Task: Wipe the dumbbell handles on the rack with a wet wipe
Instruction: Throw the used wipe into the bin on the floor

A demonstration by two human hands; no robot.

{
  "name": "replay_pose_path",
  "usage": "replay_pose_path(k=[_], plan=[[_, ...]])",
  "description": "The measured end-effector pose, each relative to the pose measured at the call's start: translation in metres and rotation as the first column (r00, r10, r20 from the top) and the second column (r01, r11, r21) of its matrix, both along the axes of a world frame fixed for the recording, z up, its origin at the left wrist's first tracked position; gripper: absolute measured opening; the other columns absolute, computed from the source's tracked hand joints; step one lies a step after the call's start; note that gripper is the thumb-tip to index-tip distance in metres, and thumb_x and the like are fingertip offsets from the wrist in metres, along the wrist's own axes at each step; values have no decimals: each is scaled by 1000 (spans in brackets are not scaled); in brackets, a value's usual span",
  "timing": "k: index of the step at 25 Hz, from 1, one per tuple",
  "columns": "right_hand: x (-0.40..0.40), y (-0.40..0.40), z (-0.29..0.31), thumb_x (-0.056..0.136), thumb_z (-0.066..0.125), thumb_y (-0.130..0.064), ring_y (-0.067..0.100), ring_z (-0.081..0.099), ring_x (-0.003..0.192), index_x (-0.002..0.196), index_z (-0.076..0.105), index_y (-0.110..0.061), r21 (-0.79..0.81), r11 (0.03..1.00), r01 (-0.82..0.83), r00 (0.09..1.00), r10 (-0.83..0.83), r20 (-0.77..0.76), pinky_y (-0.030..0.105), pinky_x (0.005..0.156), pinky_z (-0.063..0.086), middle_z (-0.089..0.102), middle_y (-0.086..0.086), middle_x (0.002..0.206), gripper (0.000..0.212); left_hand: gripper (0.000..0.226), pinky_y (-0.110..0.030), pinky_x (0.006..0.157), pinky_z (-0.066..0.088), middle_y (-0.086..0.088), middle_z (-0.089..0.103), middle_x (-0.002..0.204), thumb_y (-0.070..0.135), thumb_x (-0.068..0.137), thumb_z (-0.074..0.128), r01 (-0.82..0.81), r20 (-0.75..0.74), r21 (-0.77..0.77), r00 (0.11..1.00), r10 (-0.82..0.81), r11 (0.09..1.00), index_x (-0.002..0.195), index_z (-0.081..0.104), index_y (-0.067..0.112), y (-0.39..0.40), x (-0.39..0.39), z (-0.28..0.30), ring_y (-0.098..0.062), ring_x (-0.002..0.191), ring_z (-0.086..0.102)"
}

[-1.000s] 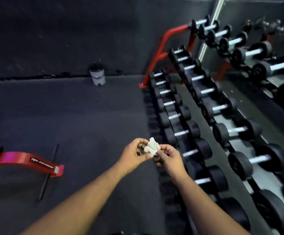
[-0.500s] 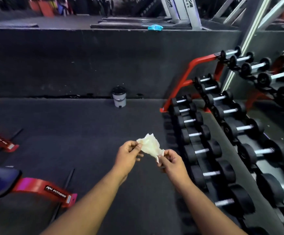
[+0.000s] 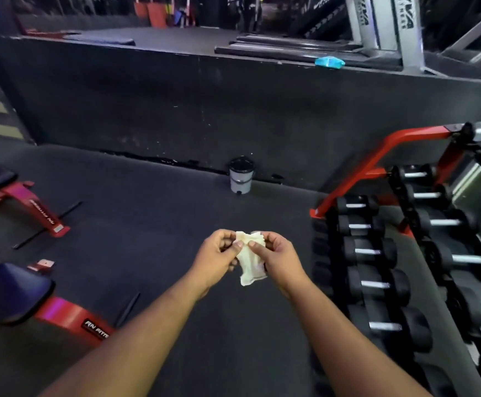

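A crumpled whitish wet wipe [image 3: 249, 260] hangs between both hands over the dark floor. My left hand [image 3: 217, 257] pinches its upper left edge and my right hand [image 3: 278, 259] pinches its upper right edge, thumbs close together. To the right stands the red-framed dumbbell rack [image 3: 376, 159] with rows of black dumbbells [image 3: 372, 252] with silver handles. Both hands are left of the rack, apart from it.
A small grey bin with a black lid [image 3: 241, 176] stands by the dark raised platform wall [image 3: 176, 104]. Red benches with dark pads [image 3: 12, 293] lie on the floor at the left. A turquoise packet [image 3: 329, 62] rests on the platform edge.
The view has turned left and up, away from the rack. My hands have spread the bunched wipe out and brought it closer together again, hanging lower between them.
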State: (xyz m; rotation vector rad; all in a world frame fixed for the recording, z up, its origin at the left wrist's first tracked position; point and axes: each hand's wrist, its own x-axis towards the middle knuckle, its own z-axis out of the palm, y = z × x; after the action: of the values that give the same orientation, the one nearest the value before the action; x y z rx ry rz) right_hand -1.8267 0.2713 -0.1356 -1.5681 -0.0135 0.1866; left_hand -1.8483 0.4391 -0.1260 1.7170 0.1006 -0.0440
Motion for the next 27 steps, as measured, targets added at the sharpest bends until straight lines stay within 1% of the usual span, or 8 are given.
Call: replay_pose_path(k=[4,8,10,13,15,20,23,27], plan=[[79,50,5,96,67,-29,14,59,64,87,62,2,-101,990,94,993,-86,81,31,58,47,66,9,72,33,22,-33,63,54,-9,76,94,11,92,73,35,25,52,999,-36,998,112,63,16,46,71,4,-14,65,63],[156,93,13,97,62,-44,14,52,58,76,54,-3,-110,983,145,986,-133,104,32,56,42,56,2,62,46,26,-34,62,51,-11,76,96,5,90,74,43,71,47,996,-46,998,113,64,13,87,150,12,-12,64,60],[189,104,20,95,63,-47,19,60,64,84,60,-7,-78,989,126,988,-118,99,39,61,50,66,6,71,42,28,-33,65,54,-5,76,97,5,90,74,77,85,52,993,-81,996,114,64,16,102,187,22,-11,69,64],[242,115,25,92,71,-34,29,73,88,105,68,-20,-10,999,42,998,-42,43,51,77,58,76,7,97,20,28,-34,71,58,-1,76,100,5,93,70,70,67,6,995,-70,998,116,64,20,117,246,26,-12,80,70],[279,116,23,92,72,-25,29,72,86,109,69,-20,13,999,44,999,-44,22,55,79,57,76,8,100,18,25,-34,72,58,-3,76,99,4,95,67,51,43,-38,998,-49,998,117,65,17,119,285,26,-13,76,68],[374,98,18,95,69,-19,29,73,89,108,69,-12,44,994,98,995,-99,26,47,78,58,76,11,98,16,18,-28,62,53,-3,76,91,12,98,66,116,9,-35,993,-116,993,115,66,17,105,388,18,-15,68,61],[445,88,20,96,67,-24,26,70,77,104,69,-12,53,993,108,992,-111,54,44,66,57,76,14,94,14,25,-30,60,53,-8,76,93,16,96,70,166,2,9,986,-166,986,119,63,21,90,454,23,-16,66,62],[535,79,39,95,69,-19,21,63,71,108,68,-16,130,991,-3,994,-12,111,34,59,49,72,21,95,14,24,-31,59,53,-10,75,96,10,98,65,81,41,-16,996,-80,997,119,64,22,81,539,45,-18,62,59]])
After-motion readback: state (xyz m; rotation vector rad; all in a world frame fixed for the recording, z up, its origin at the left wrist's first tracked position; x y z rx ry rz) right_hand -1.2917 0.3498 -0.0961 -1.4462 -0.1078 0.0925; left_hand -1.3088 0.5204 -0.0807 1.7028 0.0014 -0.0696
